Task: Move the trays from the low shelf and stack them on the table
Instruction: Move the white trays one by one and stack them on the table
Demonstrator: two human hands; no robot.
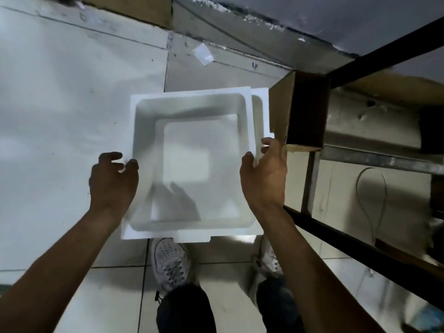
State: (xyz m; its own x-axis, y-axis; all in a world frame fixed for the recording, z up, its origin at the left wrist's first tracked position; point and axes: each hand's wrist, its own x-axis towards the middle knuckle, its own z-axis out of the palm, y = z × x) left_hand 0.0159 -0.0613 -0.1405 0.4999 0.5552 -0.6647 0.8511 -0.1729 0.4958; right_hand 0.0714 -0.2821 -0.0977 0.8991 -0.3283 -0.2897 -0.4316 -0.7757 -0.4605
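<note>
The white foam tray [192, 162] hangs in the middle of the head view, open side up, above the tiled floor and the person's white shoes [171, 260]. A second tray [260, 109] is nested beneath it and shoved slightly to the right, so that its rim shows as a strip past the upper tray's right edge. The pair is close to square, its slightly longer axis running away from the person, with the near rim just above the shoes. The left hand [113, 181] sits at the upper tray's left rim with fingers curled; the thumb touches the edge, but whether it truly grips cannot be told, since the fingers appear partly spread. The right hand [264, 174] is at the right rim, thumb on the upper tray's edge and fingers reaching over the offset lower rim, apparently holding both. Both hands lie at the nearer half of the tray, so most of its length projects forward from them; neither hand is clearly nearer. Just right of the tray stands an open cardboard box [300, 111], almost touching the lower tray's far-right corner, and beyond that the dark metal shelf frame [336, 227] with a cable [370, 200] on its low level. Left of the tray lies a large pale sheet [60, 104], possibly the table top. By this reading, the coming move carries the pair leftward, clear of the box.
</note>
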